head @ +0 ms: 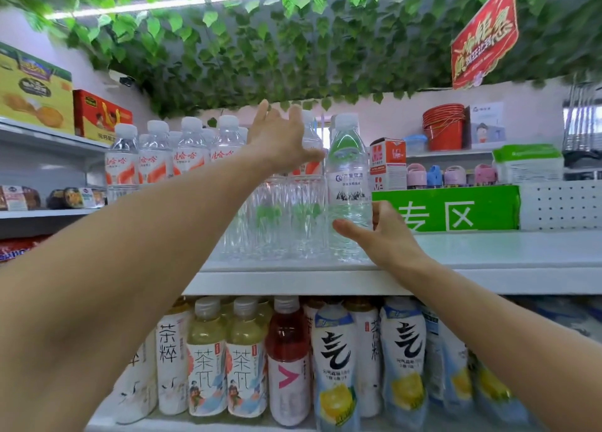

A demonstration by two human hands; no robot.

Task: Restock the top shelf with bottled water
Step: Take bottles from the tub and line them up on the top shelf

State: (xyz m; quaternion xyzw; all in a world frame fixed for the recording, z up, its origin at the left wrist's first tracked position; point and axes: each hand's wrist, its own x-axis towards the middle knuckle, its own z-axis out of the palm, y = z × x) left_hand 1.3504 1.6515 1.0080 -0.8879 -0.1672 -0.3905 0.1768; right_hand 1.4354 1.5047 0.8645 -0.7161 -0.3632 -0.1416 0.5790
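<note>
Water bottles [348, 184]: 1 green-label, 4 red-label front; 2 hands up.

You can read 专区 in white on the green sign [446, 207]; 娃哈哈 on the red-labelled water bottles [156, 161]; 茶π on the yellow tea bottles [207, 363]; 茶粹 on a white bottle [169, 360]; 气 on the blue-topped bottles [335, 350].

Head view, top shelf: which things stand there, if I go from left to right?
Red-labelled water bottles → left hand → green-labelled water bottle, with the right hand at its base → red and white carton → green sign → white perforated panel.
</note>
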